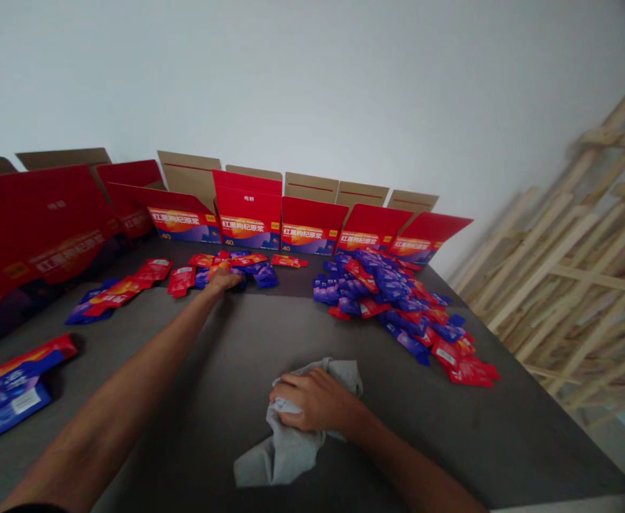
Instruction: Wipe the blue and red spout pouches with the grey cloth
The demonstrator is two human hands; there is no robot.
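grey cloth (293, 450) bunched beneath right fingers (289, 390) curled into it; left fingers (221, 273) at sachets (249, 260), grip unclear

I observe one cloth (291, 452), pale grey, crumpled into folds, one end extended on the dark tabletop (274, 328). Farther back, well apart from the cloth, lie sachets (248, 260): flat, printed, red and blue, overlapping at mixed angles in a low heap.

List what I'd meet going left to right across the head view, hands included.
Packets at the left edge → left hand → right hand on grey cloth → big packet pile → wooden slats.
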